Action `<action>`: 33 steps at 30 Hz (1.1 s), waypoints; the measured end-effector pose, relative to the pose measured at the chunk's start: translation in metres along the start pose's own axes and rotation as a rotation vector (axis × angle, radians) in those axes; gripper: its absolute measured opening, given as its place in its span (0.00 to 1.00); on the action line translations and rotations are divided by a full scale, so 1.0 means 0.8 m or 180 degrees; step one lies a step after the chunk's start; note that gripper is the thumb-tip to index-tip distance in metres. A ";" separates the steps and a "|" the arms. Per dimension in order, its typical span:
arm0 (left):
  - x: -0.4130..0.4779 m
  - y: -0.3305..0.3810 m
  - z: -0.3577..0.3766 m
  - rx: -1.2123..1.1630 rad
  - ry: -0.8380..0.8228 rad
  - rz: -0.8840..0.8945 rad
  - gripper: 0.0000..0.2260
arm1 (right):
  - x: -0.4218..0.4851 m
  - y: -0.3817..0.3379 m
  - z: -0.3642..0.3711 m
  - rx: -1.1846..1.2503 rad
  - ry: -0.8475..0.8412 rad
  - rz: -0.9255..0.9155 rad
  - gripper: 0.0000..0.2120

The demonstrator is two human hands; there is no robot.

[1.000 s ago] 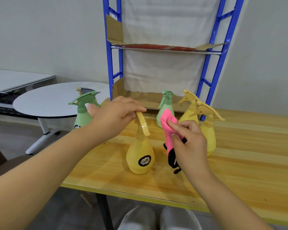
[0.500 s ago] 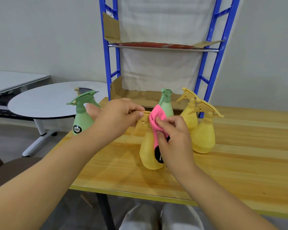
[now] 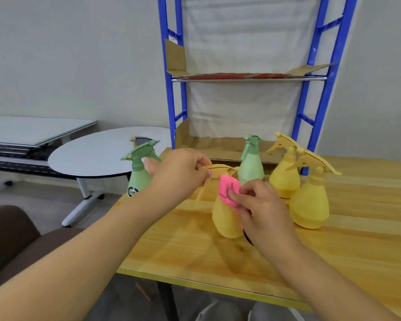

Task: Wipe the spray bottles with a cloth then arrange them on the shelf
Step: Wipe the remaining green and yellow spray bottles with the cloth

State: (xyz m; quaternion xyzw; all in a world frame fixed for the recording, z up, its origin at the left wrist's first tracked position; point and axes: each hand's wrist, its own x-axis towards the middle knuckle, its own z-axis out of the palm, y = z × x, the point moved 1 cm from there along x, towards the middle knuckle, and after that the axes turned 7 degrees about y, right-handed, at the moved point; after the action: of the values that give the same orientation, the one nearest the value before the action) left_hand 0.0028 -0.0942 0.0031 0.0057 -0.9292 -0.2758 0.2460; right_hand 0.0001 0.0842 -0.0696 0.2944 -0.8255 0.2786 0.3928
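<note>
A yellow spray bottle [image 3: 225,218] stands on the wooden table [image 3: 333,258]. My left hand [image 3: 181,174] grips its trigger head. My right hand [image 3: 262,212] presses a pink cloth [image 3: 228,191] against the bottle's neck and right side. Two more yellow bottles [image 3: 285,174] [image 3: 310,205] stand to the right. One green bottle [image 3: 250,165] is behind the held one and another green bottle [image 3: 138,172] stands at the table's left corner. The blue shelf rack [image 3: 329,79] rises at the back, with cardboard-lined shelves.
A round white table [image 3: 97,156] stands to the left, with a flat grey table beyond it. A brown seat [image 3: 12,239] is at the lower left. The rack's lower shelf [image 3: 218,147] sits at table height behind the bottles.
The yellow bottle has shifted to the right, and its label has turned out of sight. My right hand brought the pink cloth from beside the bottle onto its neck.
</note>
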 end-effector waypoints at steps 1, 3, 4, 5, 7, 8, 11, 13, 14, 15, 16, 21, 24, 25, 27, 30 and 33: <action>0.006 -0.006 -0.003 0.0087 0.0132 -0.0049 0.07 | -0.001 0.004 0.002 0.0101 0.0006 0.0131 0.14; 0.020 -0.017 -0.013 0.0230 0.0341 -0.0088 0.05 | -0.002 0.008 0.006 0.0242 -0.0032 0.0368 0.15; 0.027 -0.023 -0.020 0.0329 0.0418 -0.0075 0.05 | -0.003 0.008 0.008 0.0295 -0.0055 0.0436 0.15; 0.035 -0.030 -0.026 0.0461 0.0494 -0.0047 0.06 | -0.005 0.008 0.011 0.0337 -0.0080 0.0468 0.16; 0.051 -0.041 -0.037 0.0722 0.0633 -0.0009 0.06 | -0.006 0.008 0.015 0.0388 -0.0130 0.0475 0.17; 0.059 -0.047 -0.041 0.0795 0.0676 -0.0029 0.06 | -0.006 0.009 0.017 0.0408 -0.0139 0.0478 0.17; 0.082 -0.062 -0.040 0.1009 0.0654 -0.0075 0.07 | -0.004 0.013 0.022 0.0413 -0.0154 0.0506 0.18; 0.094 -0.065 -0.038 0.1179 0.0674 0.0004 0.08 | -0.001 0.014 0.024 0.0425 -0.0168 0.0537 0.18; 0.099 -0.066 -0.036 0.1324 0.0701 0.0075 0.08 | 0.000 0.016 0.026 0.0424 -0.0177 0.0543 0.18; 0.103 -0.068 -0.034 0.1513 0.0706 0.0141 0.09 | 0.001 0.017 0.027 0.0421 -0.0187 0.0546 0.18; 0.106 -0.071 -0.033 0.1696 0.0700 0.0192 0.10 | 0.001 0.019 0.028 0.0422 -0.0194 0.0551 0.18; 0.115 -0.088 -0.031 0.2106 0.0756 0.0372 0.12 | 0.007 0.032 0.029 0.0428 -0.0256 0.0595 0.18; 0.116 -0.090 -0.031 0.2082 0.0783 0.0283 0.12 | 0.007 0.037 0.031 0.0417 -0.0291 0.0632 0.18; 0.117 -0.092 -0.030 0.2045 0.0789 0.0255 0.12 | 0.007 0.039 0.031 0.0433 -0.0297 0.0651 0.18; 0.120 -0.099 -0.027 0.1992 0.0772 0.0243 0.12 | 0.006 0.042 0.033 0.0452 -0.0310 0.0675 0.18; 0.122 -0.107 -0.023 0.2036 0.0772 0.0238 0.14 | 0.006 0.046 0.034 0.0527 -0.0332 0.0727 0.18; 0.125 -0.089 -0.017 0.1918 0.0907 0.0477 0.15 | 0.007 0.049 0.033 0.0603 -0.0338 0.0785 0.17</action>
State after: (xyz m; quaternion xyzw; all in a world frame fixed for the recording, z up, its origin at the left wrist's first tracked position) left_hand -0.0877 -0.1764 0.0216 0.0483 -0.9230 0.0335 0.3802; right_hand -0.0435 0.0909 -0.0881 0.2408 -0.8450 0.3854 0.2818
